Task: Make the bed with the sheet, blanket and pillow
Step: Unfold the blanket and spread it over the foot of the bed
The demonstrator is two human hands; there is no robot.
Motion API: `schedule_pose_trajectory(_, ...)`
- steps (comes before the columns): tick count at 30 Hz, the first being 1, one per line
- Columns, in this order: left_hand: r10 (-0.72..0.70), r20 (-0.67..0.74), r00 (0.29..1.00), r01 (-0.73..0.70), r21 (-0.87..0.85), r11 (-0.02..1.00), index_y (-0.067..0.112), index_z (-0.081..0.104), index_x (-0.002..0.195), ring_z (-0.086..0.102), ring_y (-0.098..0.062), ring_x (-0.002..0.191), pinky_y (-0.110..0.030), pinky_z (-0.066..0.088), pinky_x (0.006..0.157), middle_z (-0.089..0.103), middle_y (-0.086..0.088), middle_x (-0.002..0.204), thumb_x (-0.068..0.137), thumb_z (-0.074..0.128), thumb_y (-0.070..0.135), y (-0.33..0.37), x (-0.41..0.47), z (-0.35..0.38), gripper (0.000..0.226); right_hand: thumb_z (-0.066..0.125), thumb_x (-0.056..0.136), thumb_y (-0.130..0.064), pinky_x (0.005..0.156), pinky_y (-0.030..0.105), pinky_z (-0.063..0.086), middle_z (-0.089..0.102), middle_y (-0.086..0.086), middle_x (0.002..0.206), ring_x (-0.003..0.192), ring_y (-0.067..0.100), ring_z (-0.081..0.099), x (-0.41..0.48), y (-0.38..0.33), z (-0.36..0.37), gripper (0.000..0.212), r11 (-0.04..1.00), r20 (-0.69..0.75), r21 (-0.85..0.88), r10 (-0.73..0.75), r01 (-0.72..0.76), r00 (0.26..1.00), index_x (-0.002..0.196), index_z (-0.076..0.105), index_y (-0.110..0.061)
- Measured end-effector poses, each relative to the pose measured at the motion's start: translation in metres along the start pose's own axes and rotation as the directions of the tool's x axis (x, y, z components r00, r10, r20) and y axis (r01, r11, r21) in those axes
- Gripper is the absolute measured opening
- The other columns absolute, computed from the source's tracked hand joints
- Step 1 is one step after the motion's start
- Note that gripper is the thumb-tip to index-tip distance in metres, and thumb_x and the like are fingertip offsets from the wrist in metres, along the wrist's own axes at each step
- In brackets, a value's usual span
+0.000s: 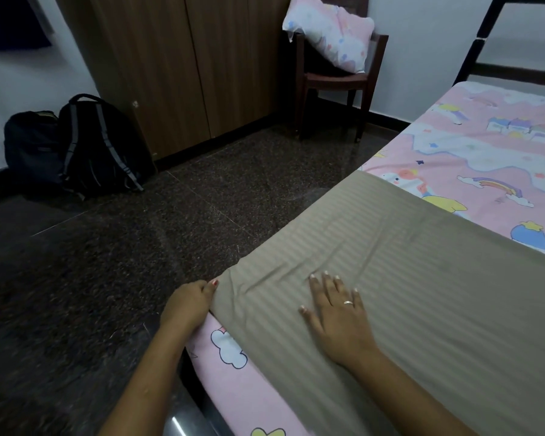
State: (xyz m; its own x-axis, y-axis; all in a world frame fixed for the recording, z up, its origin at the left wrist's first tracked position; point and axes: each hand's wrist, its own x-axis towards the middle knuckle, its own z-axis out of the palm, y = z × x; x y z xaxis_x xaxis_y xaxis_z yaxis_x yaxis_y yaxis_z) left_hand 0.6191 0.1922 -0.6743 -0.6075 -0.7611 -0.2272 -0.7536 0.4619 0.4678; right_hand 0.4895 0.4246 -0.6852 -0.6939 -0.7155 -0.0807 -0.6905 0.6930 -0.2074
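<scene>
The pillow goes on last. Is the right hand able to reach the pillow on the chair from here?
Probably not. The right hand lies flat on the blanket, while the pillow sits on the chair across the floor; a walk looks needed.

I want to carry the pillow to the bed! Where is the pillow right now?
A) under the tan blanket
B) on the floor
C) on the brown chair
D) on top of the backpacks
C: the pink patterned pillow leans on the seat and back of the brown chair beside the wooden wardrobe.
</scene>
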Motion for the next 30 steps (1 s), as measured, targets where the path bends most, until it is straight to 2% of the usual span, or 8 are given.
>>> schedule_pose_trajectory(4,0.074,-0.143,0.987,-0.074,0.007,0.997,0.005,0.061,0.079,0.058,-0.035,0.089,-0.038,0.041,0.074,0.066,-0.019,0.093,0.099,0.042,0.029,-0.007,-0.001,0.002,0.036,0.004,0.090,-0.065,0.113,0.051,0.012,0.025,0.006,0.156,0.143,0.029,0.025,0.005,-0.054,0.011,0.074,0.990,-0.017,0.003,-0.142,0.142,0.990,0.148,0.027,-0.026)
schedule_pose_trajectory(8,0.070,-0.220,0.973,-0.084,-0.055,0.995,0.006,0.062,0.073,0.059,-0.033,0.081,-0.034,0.039,0.066,0.067,-0.015,0.082,0.097,0.046,0.027,-0.009,0.002,0.001,0.035,0.019,0.092,-0.059,0.116,0.051,-0.007,0.009,-0.005,0.160,0.148,0.018,0.001,0.027,-0.098,0.010,0.065,0.910,0.071,0.110,-0.409,0.400,0.910,0.151,0.014,-0.031)
schedule_pose_trajectory(12,-0.092,-0.328,0.940,0.028,-0.196,0.980,0.007,0.066,0.070,0.061,-0.035,0.078,-0.036,0.043,0.068,0.067,-0.017,0.073,0.094,0.050,0.022,-0.024,0.006,-0.014,0.033,0.031,0.099,-0.048,0.117,0.041,0.004,0.027,-0.004,0.155,0.145,0.016,0.016,0.050,-0.081,-0.009,0.053,0.829,0.047,0.221,-0.535,0.514,0.844,0.148,0.030,-0.026)
schedule_pose_trajectory(15,-0.180,-0.264,0.948,0.115,-0.244,0.963,0.014,0.067,0.067,0.061,-0.031,0.079,-0.033,0.041,0.070,0.064,-0.013,0.070,0.094,0.052,0.024,-0.039,0.010,-0.032,0.033,0.009,0.087,-0.059,0.114,0.043,0.018,0.033,-0.002,0.150,0.141,0.020,0.025,0.061,-0.040,-0.004,0.070,0.962,-0.114,0.040,-0.263,0.269,0.958,0.143,0.034,-0.025)
schedule_pose_trajectory(18,-0.239,-0.205,0.949,0.146,-0.385,0.911,0.015,0.066,0.063,0.061,-0.030,0.081,-0.034,0.042,0.074,0.066,-0.010,0.073,0.092,0.052,0.022,-0.040,0.012,-0.035,0.032,-0.003,0.080,-0.061,0.117,0.047,0.003,0.012,0.004,0.159,0.147,0.025,0.006,0.056,-0.028,0.006,0.080,0.996,-0.092,0.041,0.088,-0.085,0.992,0.151,0.015,-0.028)
schedule_pose_trajectory(22,-0.209,-0.092,0.974,0.155,-0.406,0.901,0.009,0.067,0.075,0.063,-0.031,0.089,-0.037,0.046,0.082,0.068,-0.014,0.081,0.091,0.055,0.031,-0.014,0.011,-0.016,0.029,-0.001,0.082,-0.063,0.113,0.056,-0.007,0.004,0.004,0.161,0.147,0.029,-0.003,0.053,-0.078,0.013,0.076,0.993,-0.023,0.048,-0.111,0.112,0.994,0.150,0.012,-0.034)
schedule_pose_trajectory(27,-0.232,0.183,0.955,0.248,-0.072,0.966,0.005,0.060,0.120,0.051,-0.033,0.120,-0.033,0.038,0.096,0.057,-0.021,0.127,0.097,0.036,0.050,0.006,0.014,-0.008,0.056,0.029,0.097,-0.054,0.112,0.052,-0.014,0.015,-0.009,0.159,0.147,0.013,0.007,0.058,-0.111,0.001,0.059,0.883,0.098,0.243,-0.435,0.403,0.895,0.150,0.020,-0.030)
schedule_pose_trajectory(30,-0.176,0.128,0.976,0.186,-0.077,0.979,0.008,0.065,0.101,0.056,-0.033,0.109,-0.033,0.041,0.086,0.063,-0.019,0.115,0.097,0.043,0.040,0.008,0.013,-0.010,0.039,0.034,0.099,-0.046,0.119,0.037,-0.001,0.019,-0.008,0.158,0.146,0.011,0.009,0.053,-0.083,-0.006,0.054,0.850,-0.042,0.354,-0.402,0.390,0.915,0.150,0.024,-0.029)
